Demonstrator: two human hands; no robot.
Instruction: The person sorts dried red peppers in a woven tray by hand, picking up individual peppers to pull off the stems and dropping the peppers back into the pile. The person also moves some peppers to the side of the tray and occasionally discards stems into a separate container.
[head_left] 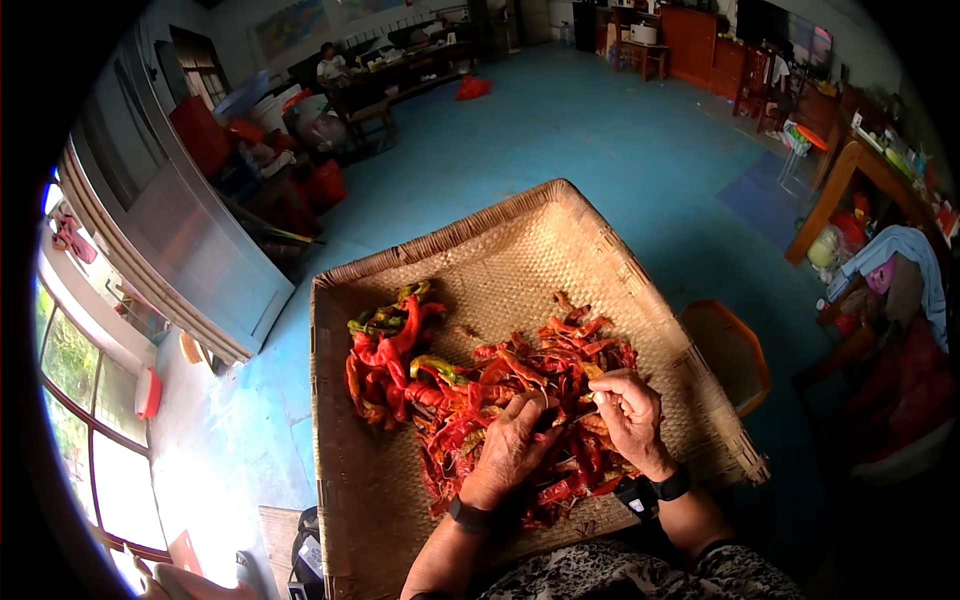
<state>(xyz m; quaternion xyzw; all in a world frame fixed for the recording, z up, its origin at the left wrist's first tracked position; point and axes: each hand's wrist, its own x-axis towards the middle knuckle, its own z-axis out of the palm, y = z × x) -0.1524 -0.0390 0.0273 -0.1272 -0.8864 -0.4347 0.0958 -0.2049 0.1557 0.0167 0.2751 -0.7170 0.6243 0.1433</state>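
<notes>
Many wrinkled red chili peppers (500, 375) lie heaped in a woven bamboo basket (590, 245). A second pile of smoother peppers (385, 345), red with some green ones, sits at the basket's left. My left hand (513, 446) reaches into the middle of the heap, fingers curled and closed around a red chili pepper that is mostly hidden under them. Just to its right, my right hand (632, 418) is held over the heap with thumb and forefinger pinched together. What lies between those fingertips is too small to make out. Both wrists wear dark bands.
The basket's raised rim surrounds the peppers. Beyond its right side stands an orange-rimmed container (727, 355) on the blue floor (480, 140). A chair with draped clothes (900, 260) is at the right. A door panel (185, 225) and window are at the left.
</notes>
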